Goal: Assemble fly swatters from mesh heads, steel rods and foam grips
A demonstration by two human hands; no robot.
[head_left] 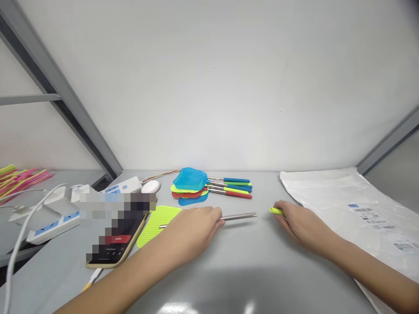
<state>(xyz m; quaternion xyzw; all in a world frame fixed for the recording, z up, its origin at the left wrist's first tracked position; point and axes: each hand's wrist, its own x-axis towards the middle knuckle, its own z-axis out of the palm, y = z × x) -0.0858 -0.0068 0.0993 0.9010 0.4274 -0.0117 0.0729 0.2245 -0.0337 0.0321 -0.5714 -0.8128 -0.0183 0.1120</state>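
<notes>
My left hand (196, 229) is closed around a thin metal rod (240, 216), whose tip points right. A short piece of metal (163, 226) also shows left of that hand, over a lime-green perforated fly swatter head (160, 218). Whether the rod joins this head is hidden by my hand. My right hand (299, 224) is closed on a lime-green handle grip (276, 211), its end facing the rod across a gap. Behind my hands lies a stack of fly swatters with blue (191, 179), lime and red heads, metal shafts and coloured handles (237, 180).
A phone (122, 244), partly blurred out, lies at the left beside power strips (55, 229) with white plugs and cables. A round white object (150, 187) sits behind it. A white plastic bag (327, 187) covers the right side. Pink and yellow strips (24, 179) lie far left.
</notes>
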